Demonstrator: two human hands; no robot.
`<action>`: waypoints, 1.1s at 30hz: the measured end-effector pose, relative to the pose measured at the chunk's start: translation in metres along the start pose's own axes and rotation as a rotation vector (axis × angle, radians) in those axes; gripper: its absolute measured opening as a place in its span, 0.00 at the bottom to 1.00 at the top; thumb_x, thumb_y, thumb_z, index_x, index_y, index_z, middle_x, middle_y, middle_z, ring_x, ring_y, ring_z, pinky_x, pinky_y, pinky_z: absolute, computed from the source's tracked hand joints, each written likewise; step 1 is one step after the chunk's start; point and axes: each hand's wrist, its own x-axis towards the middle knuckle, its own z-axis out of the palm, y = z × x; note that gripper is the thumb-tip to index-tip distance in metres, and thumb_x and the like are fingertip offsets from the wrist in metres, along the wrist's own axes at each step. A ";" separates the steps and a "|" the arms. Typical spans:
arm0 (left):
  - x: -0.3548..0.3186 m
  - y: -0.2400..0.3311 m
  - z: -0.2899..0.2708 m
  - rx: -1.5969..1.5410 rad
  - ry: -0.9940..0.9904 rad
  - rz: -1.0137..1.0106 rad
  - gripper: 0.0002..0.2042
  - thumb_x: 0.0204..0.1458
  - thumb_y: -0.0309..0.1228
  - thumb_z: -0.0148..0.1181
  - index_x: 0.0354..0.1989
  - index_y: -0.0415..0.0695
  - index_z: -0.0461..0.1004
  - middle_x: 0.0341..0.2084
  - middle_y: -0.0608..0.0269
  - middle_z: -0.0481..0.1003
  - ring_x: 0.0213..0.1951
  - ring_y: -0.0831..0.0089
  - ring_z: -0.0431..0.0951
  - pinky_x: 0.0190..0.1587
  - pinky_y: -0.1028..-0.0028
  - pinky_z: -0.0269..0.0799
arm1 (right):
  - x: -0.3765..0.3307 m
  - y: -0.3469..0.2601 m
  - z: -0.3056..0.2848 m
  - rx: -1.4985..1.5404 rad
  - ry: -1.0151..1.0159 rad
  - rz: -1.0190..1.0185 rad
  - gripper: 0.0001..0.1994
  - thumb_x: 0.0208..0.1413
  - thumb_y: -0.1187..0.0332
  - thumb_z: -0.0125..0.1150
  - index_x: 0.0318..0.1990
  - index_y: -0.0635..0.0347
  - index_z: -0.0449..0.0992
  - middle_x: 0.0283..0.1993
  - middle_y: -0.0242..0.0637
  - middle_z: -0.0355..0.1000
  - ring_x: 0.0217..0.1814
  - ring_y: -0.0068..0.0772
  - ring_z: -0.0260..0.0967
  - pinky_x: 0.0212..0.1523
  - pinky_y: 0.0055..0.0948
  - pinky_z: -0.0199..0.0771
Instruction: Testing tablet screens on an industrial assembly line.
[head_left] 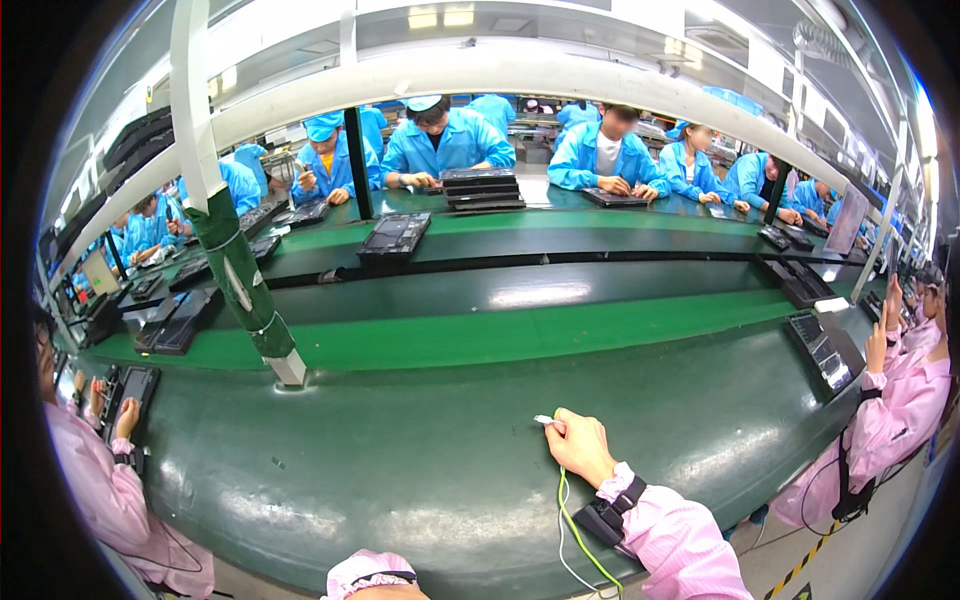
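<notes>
Over the dark green table (420, 440), my right hand (583, 446) is closed in a pinch on a white cable plug (545, 420), its tip pointing left. A yellow-green cable (564, 500) and a thin white cable hang from below this hand past the wrist toward the table's near edge. My right wrist wears a black strap with a dark box (603, 520). At the lower edge, the pink cuff of my left sleeve (370, 572) shows with a sliver of skin; the fingers of my left hand are out of the picture.
A white post (288, 368) wrapped in green stands on the table at left. Black flat devices lie at right (828, 350) and far left (180, 320). Beyond a bright green strip, several people in blue work among stacked black devices (483, 190). Co-workers in pink stand at both sides.
</notes>
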 end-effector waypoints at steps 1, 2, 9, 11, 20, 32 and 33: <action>0.000 0.000 0.000 -0.001 -0.007 -0.004 0.22 0.56 0.34 0.48 0.09 0.42 0.59 0.07 0.60 0.57 0.11 0.65 0.59 0.24 0.60 0.65 | 0.000 0.000 0.000 -0.006 -0.009 0.025 0.10 0.49 0.64 0.53 0.23 0.60 0.68 0.17 0.47 0.68 0.24 0.54 0.68 0.28 0.46 0.67; 0.001 0.000 -0.001 -0.002 -0.008 -0.003 0.22 0.56 0.34 0.48 0.09 0.42 0.59 0.07 0.60 0.57 0.11 0.65 0.59 0.24 0.60 0.65 | 0.000 0.001 0.000 0.005 0.004 -0.001 0.10 0.49 0.64 0.53 0.23 0.60 0.68 0.17 0.47 0.68 0.24 0.54 0.68 0.28 0.46 0.67; 0.002 -0.001 -0.001 0.025 -0.013 0.016 0.22 0.57 0.34 0.47 0.09 0.43 0.60 0.07 0.61 0.56 0.10 0.67 0.58 0.21 0.64 0.60 | 0.000 0.001 0.001 0.010 0.010 -0.002 0.10 0.49 0.64 0.53 0.24 0.60 0.68 0.17 0.47 0.68 0.24 0.54 0.68 0.29 0.46 0.67; 0.002 -0.002 0.001 0.012 0.001 0.025 0.21 0.57 0.34 0.47 0.09 0.43 0.60 0.07 0.61 0.56 0.10 0.67 0.58 0.20 0.65 0.59 | 0.000 0.001 0.001 0.011 0.005 0.001 0.10 0.49 0.64 0.52 0.24 0.60 0.68 0.17 0.47 0.68 0.24 0.54 0.68 0.29 0.46 0.67; 0.001 -0.002 0.003 -0.016 0.041 0.005 0.21 0.55 0.35 0.49 0.09 0.42 0.60 0.07 0.62 0.56 0.10 0.67 0.58 0.22 0.64 0.62 | 0.000 0.000 0.000 0.019 0.012 -0.012 0.09 0.49 0.65 0.51 0.24 0.60 0.68 0.17 0.47 0.68 0.24 0.55 0.68 0.28 0.46 0.67; 0.001 -0.006 0.002 -0.024 0.022 0.013 0.22 0.56 0.35 0.48 0.09 0.43 0.60 0.07 0.62 0.55 0.11 0.66 0.57 0.20 0.65 0.58 | 0.000 0.006 0.007 0.036 0.079 -0.053 0.10 0.48 0.67 0.53 0.20 0.60 0.63 0.14 0.44 0.63 0.19 0.52 0.64 0.23 0.41 0.62; 0.001 -0.006 0.002 -0.028 0.037 0.017 0.21 0.56 0.35 0.48 0.09 0.43 0.60 0.07 0.62 0.55 0.11 0.66 0.57 0.20 0.65 0.59 | 0.000 0.006 0.007 0.041 0.083 -0.055 0.10 0.48 0.67 0.53 0.20 0.60 0.63 0.14 0.44 0.63 0.19 0.52 0.64 0.23 0.41 0.62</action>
